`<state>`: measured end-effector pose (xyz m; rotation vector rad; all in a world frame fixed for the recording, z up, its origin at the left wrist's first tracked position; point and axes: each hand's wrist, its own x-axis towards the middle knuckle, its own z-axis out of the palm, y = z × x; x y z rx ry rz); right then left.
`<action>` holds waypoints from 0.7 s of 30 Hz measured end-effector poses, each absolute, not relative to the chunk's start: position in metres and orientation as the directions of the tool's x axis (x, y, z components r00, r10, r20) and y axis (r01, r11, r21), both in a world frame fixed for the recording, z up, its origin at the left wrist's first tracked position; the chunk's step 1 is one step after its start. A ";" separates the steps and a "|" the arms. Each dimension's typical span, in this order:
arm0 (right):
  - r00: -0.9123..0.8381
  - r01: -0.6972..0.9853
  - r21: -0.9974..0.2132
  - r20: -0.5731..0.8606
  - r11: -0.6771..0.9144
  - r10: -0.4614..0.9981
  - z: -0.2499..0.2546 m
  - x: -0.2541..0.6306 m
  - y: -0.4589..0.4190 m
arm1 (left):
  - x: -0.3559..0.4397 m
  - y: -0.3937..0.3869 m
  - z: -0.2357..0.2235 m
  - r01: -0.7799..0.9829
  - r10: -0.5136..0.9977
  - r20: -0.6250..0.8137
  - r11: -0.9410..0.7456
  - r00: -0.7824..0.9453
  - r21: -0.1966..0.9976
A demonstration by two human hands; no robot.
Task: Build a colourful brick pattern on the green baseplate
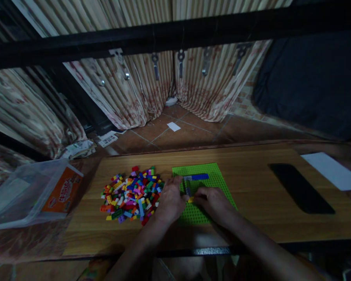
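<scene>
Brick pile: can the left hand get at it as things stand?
Probably yes: the left hand is right beside the brick pile, with nothing visible blocking the way, at the green baseplate's left side.

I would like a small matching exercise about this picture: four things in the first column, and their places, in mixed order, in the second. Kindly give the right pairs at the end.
Things
1. Green baseplate
2. Pile of bricks
3. Clear plastic box
4. Black flat item

Places
A. on the wooden tabletop, right of the right hand
B. beneath both hands
C. beyond the tabletop's left edge
D. on the tabletop, left of the left hand

Pairs: 1-B, 2-D, 3-C, 4-A
</scene>
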<state>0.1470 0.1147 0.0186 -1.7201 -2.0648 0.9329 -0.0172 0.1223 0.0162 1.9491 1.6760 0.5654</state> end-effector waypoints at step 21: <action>-0.082 0.617 -0.779 0.075 0.110 0.994 0.024 0.169 0.130 | -0.156 0.126 0.066 0.753 0.982 0.107 0.049 -0.157 0.656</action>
